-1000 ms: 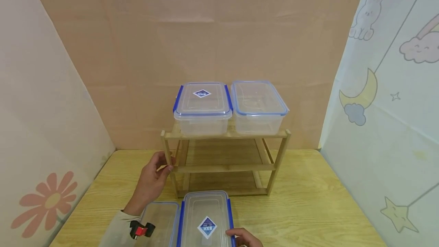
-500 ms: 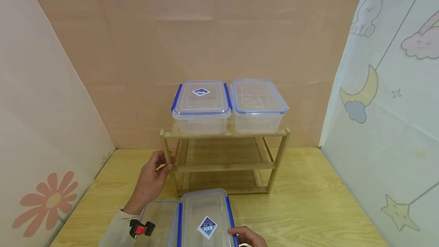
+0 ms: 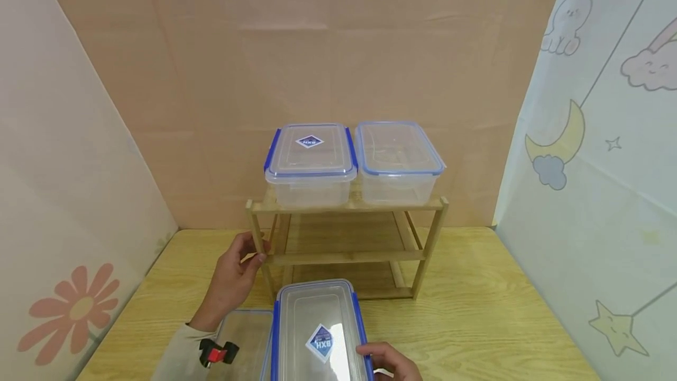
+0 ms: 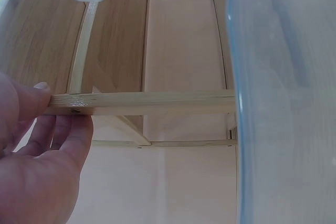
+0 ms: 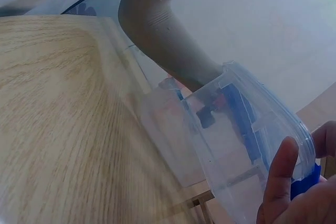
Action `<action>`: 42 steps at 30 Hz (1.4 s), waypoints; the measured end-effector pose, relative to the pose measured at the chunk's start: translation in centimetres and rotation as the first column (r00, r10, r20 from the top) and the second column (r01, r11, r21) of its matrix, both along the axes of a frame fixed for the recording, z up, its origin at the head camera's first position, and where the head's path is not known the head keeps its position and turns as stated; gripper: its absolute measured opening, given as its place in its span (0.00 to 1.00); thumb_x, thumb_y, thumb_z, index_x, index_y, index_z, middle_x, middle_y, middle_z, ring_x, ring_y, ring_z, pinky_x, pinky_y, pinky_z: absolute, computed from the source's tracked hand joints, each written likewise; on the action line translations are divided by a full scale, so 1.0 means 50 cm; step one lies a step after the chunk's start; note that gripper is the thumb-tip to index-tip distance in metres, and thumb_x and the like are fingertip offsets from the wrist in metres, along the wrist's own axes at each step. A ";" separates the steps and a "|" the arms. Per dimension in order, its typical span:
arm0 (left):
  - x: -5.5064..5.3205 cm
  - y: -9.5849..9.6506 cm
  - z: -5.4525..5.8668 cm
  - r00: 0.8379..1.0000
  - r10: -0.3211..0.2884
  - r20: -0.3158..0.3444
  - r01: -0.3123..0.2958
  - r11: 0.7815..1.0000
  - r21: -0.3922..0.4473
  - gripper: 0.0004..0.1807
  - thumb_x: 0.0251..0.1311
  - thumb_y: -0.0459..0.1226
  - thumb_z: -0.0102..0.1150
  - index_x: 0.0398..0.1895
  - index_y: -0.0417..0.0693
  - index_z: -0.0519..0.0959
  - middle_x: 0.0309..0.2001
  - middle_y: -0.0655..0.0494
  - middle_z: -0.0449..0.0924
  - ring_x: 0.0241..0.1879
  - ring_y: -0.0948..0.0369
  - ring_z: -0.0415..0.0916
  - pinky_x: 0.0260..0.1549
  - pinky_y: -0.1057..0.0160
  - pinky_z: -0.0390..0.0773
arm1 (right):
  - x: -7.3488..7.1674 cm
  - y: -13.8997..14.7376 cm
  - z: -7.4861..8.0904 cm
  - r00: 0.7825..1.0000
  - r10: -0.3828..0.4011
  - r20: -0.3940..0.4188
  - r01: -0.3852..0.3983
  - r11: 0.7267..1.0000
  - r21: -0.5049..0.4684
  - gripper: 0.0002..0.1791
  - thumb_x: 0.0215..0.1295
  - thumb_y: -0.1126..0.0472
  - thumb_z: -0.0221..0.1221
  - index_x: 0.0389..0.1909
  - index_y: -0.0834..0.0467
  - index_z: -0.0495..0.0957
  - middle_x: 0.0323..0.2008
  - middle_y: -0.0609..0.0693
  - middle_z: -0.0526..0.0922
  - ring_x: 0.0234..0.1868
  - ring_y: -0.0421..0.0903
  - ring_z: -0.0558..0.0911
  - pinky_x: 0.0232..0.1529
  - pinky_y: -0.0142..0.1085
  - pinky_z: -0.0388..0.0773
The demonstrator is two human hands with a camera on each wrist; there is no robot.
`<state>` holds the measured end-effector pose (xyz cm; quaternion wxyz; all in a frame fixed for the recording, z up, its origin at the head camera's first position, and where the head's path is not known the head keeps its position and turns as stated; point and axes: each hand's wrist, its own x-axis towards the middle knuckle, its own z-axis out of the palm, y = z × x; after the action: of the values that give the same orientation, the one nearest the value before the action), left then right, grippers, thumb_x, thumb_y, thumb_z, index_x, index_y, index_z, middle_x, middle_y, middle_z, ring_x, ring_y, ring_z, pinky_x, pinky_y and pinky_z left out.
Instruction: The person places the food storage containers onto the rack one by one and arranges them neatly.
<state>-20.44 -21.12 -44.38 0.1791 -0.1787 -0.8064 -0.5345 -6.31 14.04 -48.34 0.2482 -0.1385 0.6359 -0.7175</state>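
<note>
My left hand (image 3: 233,278) pinches the left front post of a three-tier wooden rack (image 3: 344,258); the left wrist view shows its thumb on one side of the post (image 4: 157,100) and fingers on the other. My right hand (image 3: 391,362) holds the right side of a clear plastic food container (image 3: 304,304), by its blue side clip. This container has a diamond label on its lid and is tilted. In the right wrist view, the container (image 5: 239,182) is raised above the tabletop, with the right hand's fingers (image 5: 281,171) against its rim.
Another clear container (image 3: 240,340) with a pale blue rim stands on the wooden table (image 3: 465,322), beside the left forearm. On the rack's top tier sit a blue-clipped container (image 3: 317,160) and a pale-rimmed one (image 3: 399,154). Patterned walls (image 3: 592,216) flank the table.
The labelled container has risen and come closer to the rack, tilting slightly, and the right hand has moved up with it. My left hand has stayed on the rack post.
</note>
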 end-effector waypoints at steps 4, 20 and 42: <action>0.001 0.000 0.000 1.000 0.003 0.009 -0.003 1.000 0.004 0.21 0.68 0.26 0.55 0.62 0.47 0.68 0.51 0.46 0.79 0.54 0.50 0.79 0.50 0.65 0.82 | 0.001 0.000 0.013 1.000 -0.003 0.030 0.004 1.000 -0.030 0.30 0.66 0.66 0.62 0.68 0.55 0.64 0.59 0.65 0.69 0.54 0.58 0.78 0.52 0.52 0.81; 0.001 0.004 0.002 1.000 0.020 -0.004 -0.020 1.000 -0.015 0.21 0.68 0.27 0.55 0.62 0.48 0.68 0.51 0.47 0.79 0.54 0.51 0.80 0.50 0.64 0.82 | -0.026 -0.014 0.073 0.984 -0.169 0.060 0.170 0.985 -0.020 0.28 0.62 0.63 0.66 0.63 0.61 0.71 0.53 0.59 0.75 0.48 0.55 0.81 0.49 0.50 0.83; -0.002 0.002 -0.005 1.000 0.004 -0.027 -0.004 1.000 0.001 0.20 0.68 0.26 0.55 0.61 0.39 0.68 0.50 0.50 0.79 0.53 0.52 0.79 0.49 0.68 0.81 | -0.069 -0.056 0.139 0.948 -0.288 -0.134 0.293 0.956 0.018 0.29 0.58 0.65 0.68 0.61 0.61 0.71 0.50 0.58 0.71 0.47 0.52 0.80 0.45 0.39 0.84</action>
<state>-20.56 -21.04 -44.62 0.1911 -0.1841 -0.8042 -0.5319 -9.79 11.25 -41.38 0.1003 -0.0852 0.6775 -0.7236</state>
